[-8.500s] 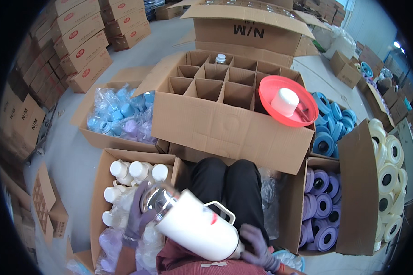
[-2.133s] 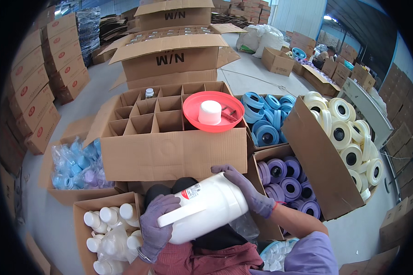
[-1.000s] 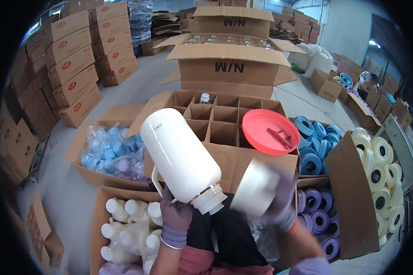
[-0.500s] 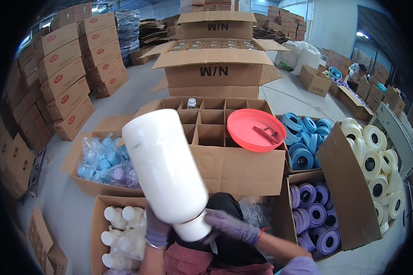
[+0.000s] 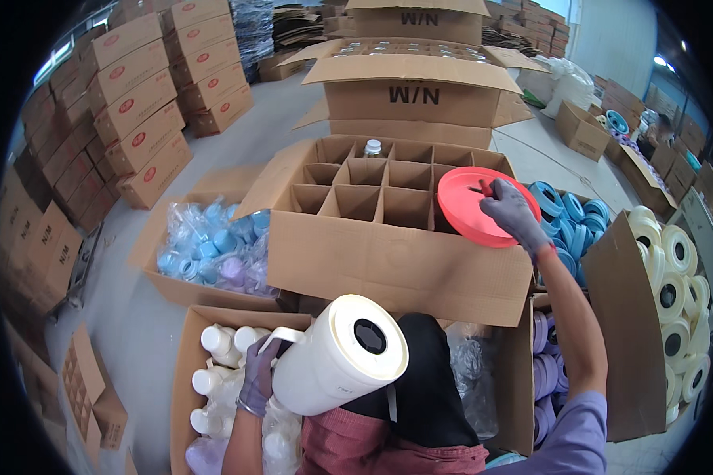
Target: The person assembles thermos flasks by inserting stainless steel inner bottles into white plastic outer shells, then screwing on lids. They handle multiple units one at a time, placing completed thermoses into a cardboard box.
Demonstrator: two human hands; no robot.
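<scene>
A white thermos jug lies tilted across my lap, its round base with a black centre turned up toward me. My left hand, in a purple-grey glove, is closed round the jug's handle side. My right hand, gloved too, reaches out to a shallow red plastic basin on the divided carton. Its fingers close on a small red hand tool lying in the basin; most of the tool is hidden by the hand.
One silver-capped bottle stands in the divided carton. Around me are cartons of white jug tops, bagged blue caps, blue rings, purple rings and cream rings. Stacked cartons rise at the left; a person is far right.
The jug has swung from neck-down to base-up and lower. My right hand has let go of its neck and reached up to the tool in the basin. The view has shifted.
</scene>
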